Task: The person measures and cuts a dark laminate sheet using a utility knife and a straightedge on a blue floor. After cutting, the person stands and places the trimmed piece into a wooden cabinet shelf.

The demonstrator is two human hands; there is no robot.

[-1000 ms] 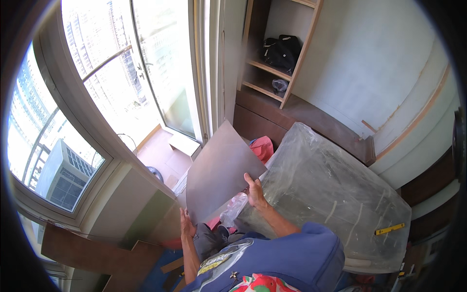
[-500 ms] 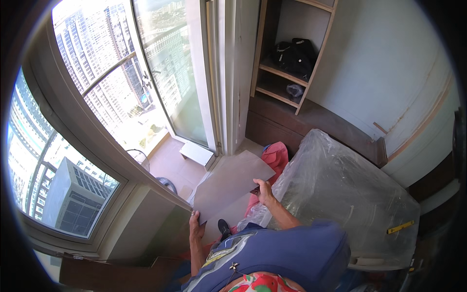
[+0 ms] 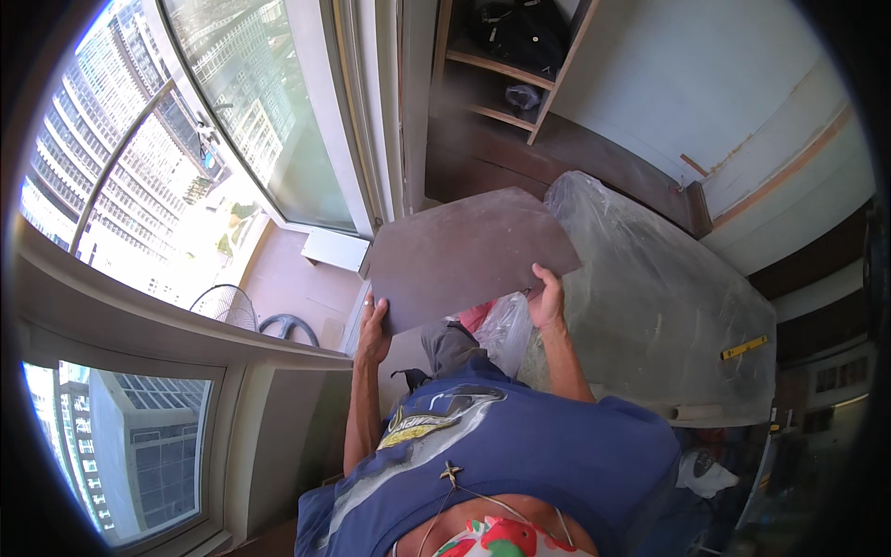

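A flat brown panel [image 3: 473, 255] with angled corners is held out in front of my body. Its broad face is turned up toward me. My left hand [image 3: 373, 334] grips the near left corner, thumb on top and the other fingers mostly hidden underneath. On the opposite side, my right hand [image 3: 547, 300] clasps the near right edge, with its thumb over the face. What the panel is made of I cannot tell. Below it, part of a red cloth [image 3: 476, 317] shows beside clear plastic sheeting.
Plastic sheeting [image 3: 650, 306] covers a large flat thing on the right, with a yellow spirit level [image 3: 744, 348] on it. An open glass door [image 3: 269, 111] leads to a balcony at left. A shelf unit [image 3: 501, 84] holds a black bag. A white step [image 3: 335, 251] stands by the doorway.
The panel has come up and tilted, so its face looks darker and broader. Both hands have risen with it, keeping their grip. My view has shifted, and a bent leg now shows under the panel.
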